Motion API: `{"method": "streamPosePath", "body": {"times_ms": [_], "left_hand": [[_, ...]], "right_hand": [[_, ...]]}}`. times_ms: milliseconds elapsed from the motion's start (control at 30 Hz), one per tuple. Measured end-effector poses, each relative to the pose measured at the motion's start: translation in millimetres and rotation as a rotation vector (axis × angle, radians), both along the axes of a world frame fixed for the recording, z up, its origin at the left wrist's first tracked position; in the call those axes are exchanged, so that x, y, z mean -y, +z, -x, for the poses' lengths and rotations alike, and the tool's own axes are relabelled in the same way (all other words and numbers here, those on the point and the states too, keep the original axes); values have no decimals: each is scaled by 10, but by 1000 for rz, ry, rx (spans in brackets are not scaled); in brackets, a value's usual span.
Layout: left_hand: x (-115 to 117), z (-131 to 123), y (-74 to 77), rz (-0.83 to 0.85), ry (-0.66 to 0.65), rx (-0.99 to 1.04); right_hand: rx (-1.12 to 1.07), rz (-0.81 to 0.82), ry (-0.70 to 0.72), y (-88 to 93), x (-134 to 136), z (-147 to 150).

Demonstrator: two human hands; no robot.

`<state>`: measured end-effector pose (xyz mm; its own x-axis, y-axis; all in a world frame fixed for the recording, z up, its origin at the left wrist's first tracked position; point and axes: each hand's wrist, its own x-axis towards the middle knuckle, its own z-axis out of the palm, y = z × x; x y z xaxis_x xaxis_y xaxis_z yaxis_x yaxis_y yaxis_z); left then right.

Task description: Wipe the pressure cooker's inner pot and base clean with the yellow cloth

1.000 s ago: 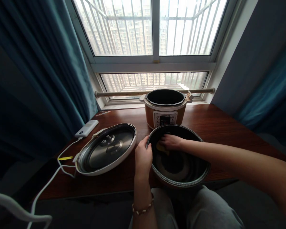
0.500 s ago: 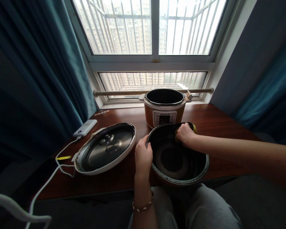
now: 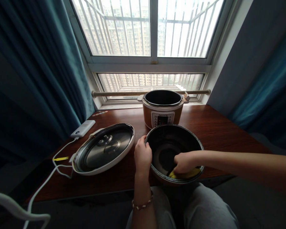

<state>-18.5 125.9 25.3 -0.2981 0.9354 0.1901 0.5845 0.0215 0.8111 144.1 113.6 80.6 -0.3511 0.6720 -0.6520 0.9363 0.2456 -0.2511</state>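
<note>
A dark inner pot [image 3: 166, 135] rests at the near edge of the wooden table [image 3: 216, 130], tilted toward me. My left hand [image 3: 143, 156] grips its left rim, fingers curled over the edge. Inside the pot, my right hand [image 3: 184, 162] presses a yellow sponge [image 3: 189, 174] against the near inner wall, fingers closed around it. Behind the pot stands the orange cooker body [image 3: 162, 109], open on top.
The cooker lid [image 3: 105, 149] lies upside down on the left of the table. A white power bank [image 3: 83, 128] with a white cable [image 3: 50, 175] sits at the far left. Teal curtains [image 3: 38, 70] hang on both sides of the window. My knees are under the table edge.
My right hand has swept the sponge from the pot's far-left inner wall round the far right rim down to the near wall. My left hand has stayed on the rim.
</note>
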Motion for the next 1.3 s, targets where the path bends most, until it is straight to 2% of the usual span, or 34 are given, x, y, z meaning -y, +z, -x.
{"method": "streamPosePath", "body": {"times_ms": [67, 167, 267, 367, 467, 533, 667, 800, 967, 1100, 1200, 1300], "left_hand": [[-5, 1, -9, 1, 7, -5], [-3, 3, -6, 0, 9, -14], [8, 4, 9, -3, 6, -20], [13, 5, 18, -2, 2, -18], [8, 8, 12, -3, -4, -14], [2, 10, 2, -7, -7, -15], [-6, 18, -15, -5, -21, -2], [3, 27, -5, 2, -40, 25], [28, 21, 30, 4, -38, 28], [41, 16, 46, 22, -34, 52], [50, 19, 57, 15, -40, 73], [56, 28, 65, -7, -55, 84]], "right_hand": [[-31, 28, -9, 11, 55, 66], [-225, -72, -43, -1, 162, 54], [-387, -120, -27, 2, 244, -98], [-478, -28, 39, 80, 244, -337], [-451, 57, 97, 214, 156, -611], [-375, 45, 112, 296, 62, -796], [-267, -128, 101, 341, -179, -1113], [-228, -316, 116, 222, -457, -1251], [-202, -523, 156, 72, -744, -1101], [-183, -688, 196, -6, -886, -804], [-168, -800, 283, -89, -972, -552], [-278, -838, 374, -171, -1044, -315]]}}
